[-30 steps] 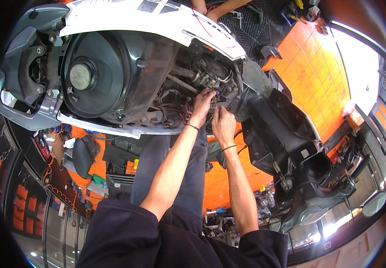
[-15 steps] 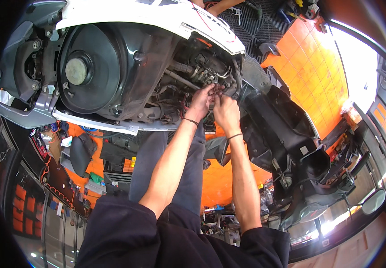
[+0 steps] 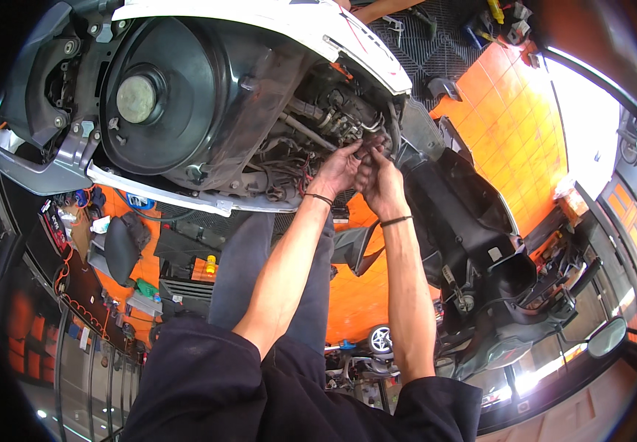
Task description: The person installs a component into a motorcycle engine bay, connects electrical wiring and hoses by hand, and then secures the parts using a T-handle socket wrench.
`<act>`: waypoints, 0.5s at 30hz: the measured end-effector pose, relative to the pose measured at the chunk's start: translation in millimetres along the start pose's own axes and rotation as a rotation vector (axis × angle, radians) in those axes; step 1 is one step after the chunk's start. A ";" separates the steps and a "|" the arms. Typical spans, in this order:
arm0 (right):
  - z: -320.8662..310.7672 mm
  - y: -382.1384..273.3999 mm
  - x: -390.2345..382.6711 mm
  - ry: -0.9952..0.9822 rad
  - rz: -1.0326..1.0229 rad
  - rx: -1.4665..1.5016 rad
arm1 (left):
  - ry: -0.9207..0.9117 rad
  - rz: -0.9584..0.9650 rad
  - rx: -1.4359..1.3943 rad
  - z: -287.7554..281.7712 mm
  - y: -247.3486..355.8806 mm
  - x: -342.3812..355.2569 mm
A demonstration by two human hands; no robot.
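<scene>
My left hand [image 3: 338,170] and my right hand [image 3: 380,183] meet over the open engine bay [image 3: 296,151] of a partly stripped scooter. Fingers of both are bent in and pressed together, thumbs close to each other. A small dark piece seems to sit between the fingertips; its kind is too small and covered to make out. Just beyond them are metal engine fittings [image 3: 344,121] and a dark hose [image 3: 393,118]. Loose thin wires [image 3: 305,166] lie left of my left hand. A black round tank with a pale cap [image 3: 136,99] fills the scooter's left part.
White body panels [image 3: 259,13] edge the scooter on the far and near sides. Its black front section [image 3: 466,206] and mirror [image 3: 607,337] extend right. Orange tiles [image 3: 510,110] cover the floor. A yellow bottle [image 3: 210,264] and tools lie at left. Another person's arm [image 3: 385,9] shows at the top.
My view has shifted slightly, so the scooter sits higher and further right in the picture. Both hands stay together at the engine bay, with the right wrist turned a little.
</scene>
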State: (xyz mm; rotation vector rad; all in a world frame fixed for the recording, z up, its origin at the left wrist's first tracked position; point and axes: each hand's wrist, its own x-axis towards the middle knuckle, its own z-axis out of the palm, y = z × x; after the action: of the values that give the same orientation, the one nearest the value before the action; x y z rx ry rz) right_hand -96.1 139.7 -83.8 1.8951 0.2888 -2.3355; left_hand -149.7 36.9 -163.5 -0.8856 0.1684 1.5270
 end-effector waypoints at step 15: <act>22.8 -6.9 -44.4 0.371 -0.958 -2.075 | 0.384 0.056 0.140 -6.9 -7.1 31.9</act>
State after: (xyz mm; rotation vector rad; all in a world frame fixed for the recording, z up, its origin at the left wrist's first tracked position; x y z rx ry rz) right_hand -110.1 140.1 -35.3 0.7678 2.5227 -0.4458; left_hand -137.3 59.3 -184.9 -1.0611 0.5765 1.3649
